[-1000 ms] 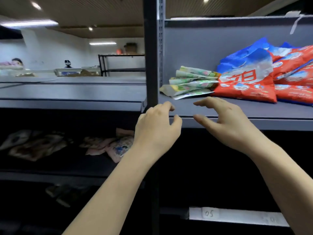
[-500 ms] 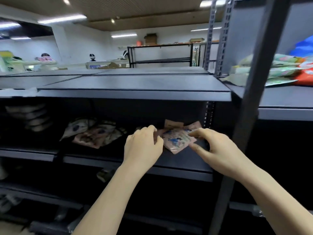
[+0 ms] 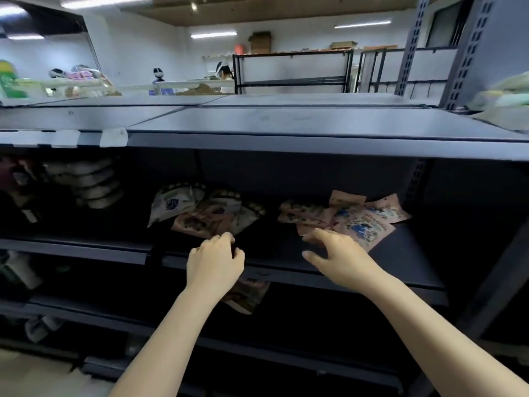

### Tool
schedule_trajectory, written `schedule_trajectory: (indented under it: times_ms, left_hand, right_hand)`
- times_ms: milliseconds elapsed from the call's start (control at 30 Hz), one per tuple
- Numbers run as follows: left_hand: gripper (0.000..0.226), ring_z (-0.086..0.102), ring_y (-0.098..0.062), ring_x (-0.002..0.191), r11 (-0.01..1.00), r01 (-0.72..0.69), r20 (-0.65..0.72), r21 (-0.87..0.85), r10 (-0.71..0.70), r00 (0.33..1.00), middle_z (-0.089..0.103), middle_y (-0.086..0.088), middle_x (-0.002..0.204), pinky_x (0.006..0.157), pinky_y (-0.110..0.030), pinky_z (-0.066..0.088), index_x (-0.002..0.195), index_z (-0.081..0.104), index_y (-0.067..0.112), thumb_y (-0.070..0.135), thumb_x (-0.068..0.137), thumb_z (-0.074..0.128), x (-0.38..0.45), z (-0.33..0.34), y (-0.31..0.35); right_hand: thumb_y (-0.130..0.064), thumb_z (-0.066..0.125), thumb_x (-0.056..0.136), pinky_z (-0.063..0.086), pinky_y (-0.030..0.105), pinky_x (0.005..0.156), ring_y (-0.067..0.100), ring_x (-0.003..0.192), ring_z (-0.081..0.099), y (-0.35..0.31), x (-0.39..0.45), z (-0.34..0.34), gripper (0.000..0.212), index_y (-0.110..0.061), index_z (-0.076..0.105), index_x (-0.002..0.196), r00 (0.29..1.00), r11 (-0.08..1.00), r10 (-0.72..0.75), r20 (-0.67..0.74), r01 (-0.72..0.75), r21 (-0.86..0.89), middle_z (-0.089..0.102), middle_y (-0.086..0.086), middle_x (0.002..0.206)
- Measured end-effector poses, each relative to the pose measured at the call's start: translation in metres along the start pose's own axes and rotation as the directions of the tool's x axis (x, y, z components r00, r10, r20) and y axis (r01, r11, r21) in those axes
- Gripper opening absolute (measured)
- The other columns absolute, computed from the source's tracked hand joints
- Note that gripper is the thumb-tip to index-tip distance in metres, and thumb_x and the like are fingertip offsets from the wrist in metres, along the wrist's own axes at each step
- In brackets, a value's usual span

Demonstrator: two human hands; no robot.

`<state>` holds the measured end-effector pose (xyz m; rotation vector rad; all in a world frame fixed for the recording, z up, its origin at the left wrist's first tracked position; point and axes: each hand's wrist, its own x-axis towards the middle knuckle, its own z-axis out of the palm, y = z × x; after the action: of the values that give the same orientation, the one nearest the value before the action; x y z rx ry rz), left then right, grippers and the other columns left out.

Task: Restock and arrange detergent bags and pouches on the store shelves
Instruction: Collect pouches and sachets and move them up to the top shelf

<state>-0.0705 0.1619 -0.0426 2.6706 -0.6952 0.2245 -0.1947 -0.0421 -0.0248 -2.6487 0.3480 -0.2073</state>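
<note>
- Left hand (image 3: 215, 263) hovers at the front edge of the middle shelf (image 3: 400, 253), fingers curled loosely, nothing visibly held; just beyond it lies a heap of white and pink pouches (image 3: 206, 213).
- Right hand (image 3: 339, 257) reaches over the same edge, fingers spread, fingertips touching or nearly touching the pink pouches (image 3: 363, 224) fanned at the shelf's right end.
- Bare shelf shows between the two heaps and along the front lip; the top shelf (image 3: 286, 121) overhangs close above.
- One pouch (image 3: 249, 295) hangs below the shelf's edge, under the left hand.
</note>
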Motion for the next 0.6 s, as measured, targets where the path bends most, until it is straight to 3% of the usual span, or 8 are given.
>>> schedule_trajectory:
  times_ms: [300, 433, 600]
  left_hand:
    - [0.041, 0.055, -0.024, 0.111, 0.991, 0.127, 0.031, 0.041, -0.129, 0.991, 0.057, -0.002, 0.125, 0.094, -0.039, 0.042, 0.132, 0.047, 0.016, 0.036, 0.097, 0.04, 0.056, 0.007, -0.058]
    - [0.034, 0.054, -0.027, 0.108, 0.983, 0.181, 0.042, 0.035, -0.182, 0.982, 0.058, -0.005, 0.118, 0.094, -0.04, 0.041, 0.123, 0.05, 0.015, 0.034, 0.096, 0.041, 0.081, 0.011, -0.075]
    - [0.031, 0.053, -0.03, 0.107, 0.976, 0.218, 0.009, 0.01, -0.218, 0.976, 0.059, -0.008, 0.114, 0.088, -0.038, 0.042, 0.121, 0.051, 0.016, 0.028, 0.092, 0.047, 0.109, 0.015, -0.103]
  right_hand:
    - [-0.041, 0.052, 0.094, 0.049, 0.036, 0.092, 0.016, 0.116, 0.054, -0.017, 0.078, 0.046, 0.039, -0.028, 0.049, 0.132, 0.998, 0.999, 0.022, 0.066, -0.024, 0.025, 0.055, -0.005, 0.131]
    - [-0.043, 0.05, 0.095, 0.045, 0.029, 0.094, 0.017, 0.121, 0.05, -0.019, 0.113, 0.068, 0.043, -0.028, 0.045, 0.135, 0.991, 0.996, 0.044, 0.128, -0.053, 0.068, 0.051, -0.004, 0.135]
    - [-0.044, 0.049, 0.094, 0.049, 0.034, 0.093, 0.02, 0.113, 0.055, -0.031, 0.154, 0.086, 0.042, -0.03, 0.046, 0.134, 0.987, 0.997, 0.044, 0.156, -0.054, 0.061, 0.054, -0.002, 0.13]
